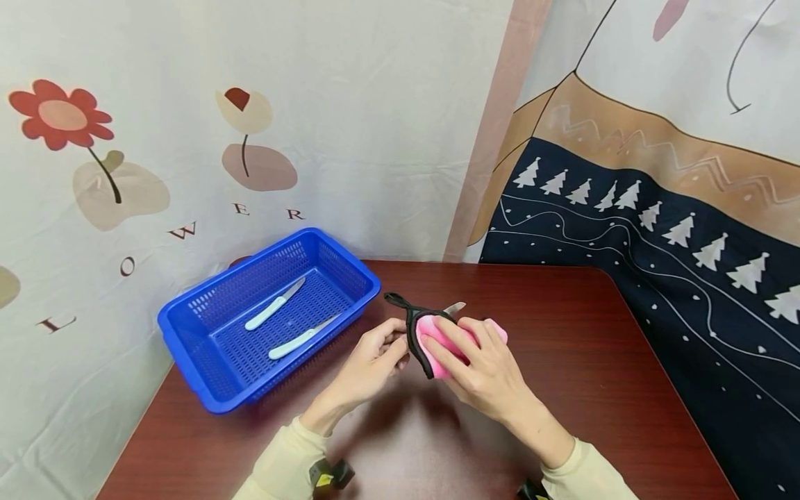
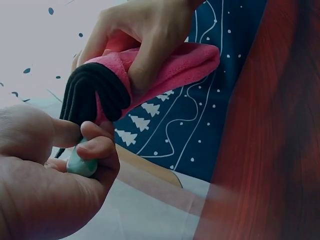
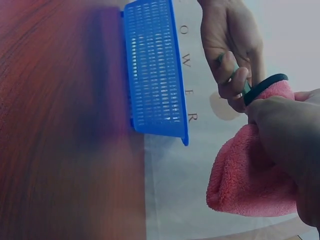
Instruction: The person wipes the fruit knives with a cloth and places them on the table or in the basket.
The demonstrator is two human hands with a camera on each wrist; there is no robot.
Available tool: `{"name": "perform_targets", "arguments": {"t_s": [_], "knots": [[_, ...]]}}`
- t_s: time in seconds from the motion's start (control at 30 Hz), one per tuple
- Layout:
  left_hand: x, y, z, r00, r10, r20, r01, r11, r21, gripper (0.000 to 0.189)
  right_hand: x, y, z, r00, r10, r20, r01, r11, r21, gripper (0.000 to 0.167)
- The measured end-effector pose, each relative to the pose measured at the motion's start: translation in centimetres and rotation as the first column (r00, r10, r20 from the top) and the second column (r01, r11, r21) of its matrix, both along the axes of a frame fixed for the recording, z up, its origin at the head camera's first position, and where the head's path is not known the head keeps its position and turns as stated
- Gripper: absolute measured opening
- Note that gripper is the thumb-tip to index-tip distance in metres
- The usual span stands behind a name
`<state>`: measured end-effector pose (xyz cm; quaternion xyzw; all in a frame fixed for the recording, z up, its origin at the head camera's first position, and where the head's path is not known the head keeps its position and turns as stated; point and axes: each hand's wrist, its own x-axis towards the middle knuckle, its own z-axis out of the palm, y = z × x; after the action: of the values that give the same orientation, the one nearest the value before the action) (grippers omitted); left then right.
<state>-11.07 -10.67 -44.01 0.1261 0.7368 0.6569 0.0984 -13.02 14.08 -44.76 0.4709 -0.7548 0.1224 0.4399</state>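
My left hand (image 1: 375,353) grips a small knife by its pale green handle (image 2: 82,164). Beyond the cloth, the tip of the knife's blade (image 1: 456,307) shows in the head view. A folded pink cloth (image 1: 440,333) with black edging and a hanging loop is in my right hand (image 1: 487,371), its fingers curled over it. That cloth wraps over the blade, so most of the blade is hidden. Both hands are raised over the table, close together, with the black edging right at the left fingers in the left wrist view.
Left of the hands stands a blue plastic basket (image 1: 206,378). Inside it lie two knives with pale handles, a farther knife (image 1: 275,303) and a nearer knife (image 1: 303,338). The reddish-brown table (image 1: 562,333) meets printed curtains (image 1: 375,139) behind and at the right.
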Motion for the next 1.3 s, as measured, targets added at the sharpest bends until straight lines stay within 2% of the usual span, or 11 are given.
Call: {"name": "perform_targets", "arguments": {"t_s": [0.13,0.37,0.73,0.93,1.03,1.3], "knots": [[0.1,-0.1,0.0,1.000,-0.007,0.009,0.007,1.000,0.005,0.026,-0.1,0.2,0.1,0.999,-0.029,0.015,0.029,1.000,-0.009,0.038],[0.2,-0.2,0.0,0.999,-0.016,0.030,0.015,0.999,0.042,0.025,-0.8,1.2,0.2,0.996,-0.093,-0.005,0.093,0.995,-0.037,0.036],[0.4,-0.5,0.1,0.999,-0.020,0.031,0.018,0.998,0.052,0.025,-1.6,3.0,0.1,0.986,-0.153,0.064,0.157,0.986,-0.050,0.044],[0.4,-0.7,-0.1,0.999,-0.015,0.040,0.013,0.999,0.053,0.026,-2.0,4.0,0.0,0.981,-0.175,0.088,0.181,0.981,-0.066,0.063],[0.5,-0.8,-0.2,0.999,-0.014,0.053,0.011,0.998,0.057,0.026,-2.1,4.7,0.1,0.974,-0.196,0.110,0.205,0.976,-0.075,0.066],[0.5,-0.9,-0.4,0.998,-0.005,0.068,0.000,0.998,0.063,0.026,-2.3,6.0,0.2,0.967,-0.223,0.124,0.236,0.966,-0.102,0.062]]}}
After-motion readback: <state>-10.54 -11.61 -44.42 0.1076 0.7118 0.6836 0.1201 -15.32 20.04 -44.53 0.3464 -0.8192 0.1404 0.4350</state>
